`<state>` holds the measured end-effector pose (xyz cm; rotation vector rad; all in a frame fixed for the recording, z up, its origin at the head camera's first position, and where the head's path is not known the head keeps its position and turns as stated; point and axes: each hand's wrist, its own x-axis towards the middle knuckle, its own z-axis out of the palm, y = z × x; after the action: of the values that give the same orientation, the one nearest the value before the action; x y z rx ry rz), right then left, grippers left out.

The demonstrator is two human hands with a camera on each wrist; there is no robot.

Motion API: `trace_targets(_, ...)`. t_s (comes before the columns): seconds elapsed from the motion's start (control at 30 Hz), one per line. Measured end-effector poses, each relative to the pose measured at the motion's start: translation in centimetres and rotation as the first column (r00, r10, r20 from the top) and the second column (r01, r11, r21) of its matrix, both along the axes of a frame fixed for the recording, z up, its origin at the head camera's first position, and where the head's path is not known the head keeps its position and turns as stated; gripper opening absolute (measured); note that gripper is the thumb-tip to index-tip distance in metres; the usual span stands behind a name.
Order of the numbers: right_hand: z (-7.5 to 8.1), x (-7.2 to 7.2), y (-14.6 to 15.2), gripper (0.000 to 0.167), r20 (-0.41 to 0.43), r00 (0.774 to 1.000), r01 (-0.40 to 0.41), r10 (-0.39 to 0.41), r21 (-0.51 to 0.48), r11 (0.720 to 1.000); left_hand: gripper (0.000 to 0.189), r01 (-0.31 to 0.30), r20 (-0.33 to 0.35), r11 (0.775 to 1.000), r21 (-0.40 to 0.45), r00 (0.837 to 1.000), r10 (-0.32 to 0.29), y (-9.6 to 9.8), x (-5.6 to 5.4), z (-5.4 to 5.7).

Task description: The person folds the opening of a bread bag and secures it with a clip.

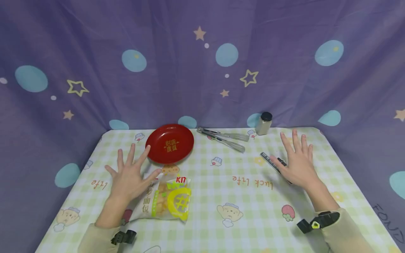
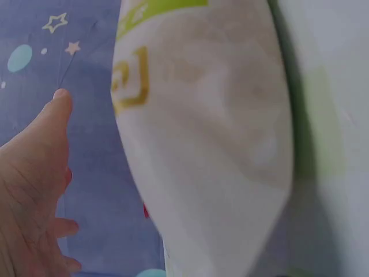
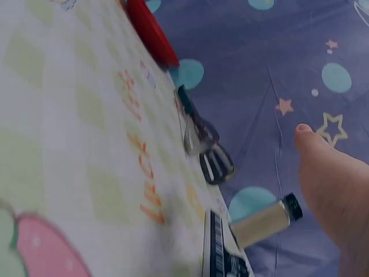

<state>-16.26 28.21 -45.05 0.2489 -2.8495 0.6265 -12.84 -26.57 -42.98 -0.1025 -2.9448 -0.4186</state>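
My left hand [image 1: 128, 179] is spread with its fingers apart, above the left end of a clear-and-white bag of bread [image 1: 172, 202]. In the left wrist view the bread bag [image 2: 202, 133] stands large beside the thumb, and nothing is in the hand. My right hand [image 1: 299, 167] is likewise spread, over the right side of the table. It partly hides a narrow dark strip-like tool with a row of light marks [image 1: 268, 160]; its kind is unclear. The right wrist view shows the thumb [image 3: 331, 179] apart from this tool [image 3: 215, 248].
A red plate [image 1: 155, 151] with gold lettering lies behind the bread bag. Metal tongs [image 1: 226, 135] lie spread at the back middle. A black-capped shaker bottle [image 1: 263, 124] stands at the back right. A checked cloth [image 1: 202, 232] covers the table, with a purple curtain [image 1: 177, 70] behind.
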Motion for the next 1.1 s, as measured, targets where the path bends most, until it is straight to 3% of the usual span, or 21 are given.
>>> trace_targets(0.27,1.3,-0.4,-3.4,0.089,-0.019,0.996,-0.094,0.093,-0.073,0.993,0.093,0.064,-0.054,0.998,-0.020,0.996,-0.065,1.7,-0.4,0.9)
trace_targets(0.6,1.3,-0.4,-9.8,0.090,-0.029,0.961,-0.274,0.274,-0.193,0.942,0.091,0.168,-0.126,0.986,-0.014,0.978,-0.168,3.6,-0.4,1.1)
trace_targets(0.83,1.1,0.2,-14.1,0.088,0.007,0.926,-0.364,0.378,-0.258,0.895,0.076,0.239,-0.166,0.971,0.028,0.959,-0.231,4.9,-0.2,0.4)
trace_targets(1.1,0.7,1.5,-18.2,0.080,0.097,0.881,-0.413,0.463,-0.320,0.853,0.055,0.296,-0.108,0.954,0.046,0.951,-0.290,5.8,-0.2,-1.0)
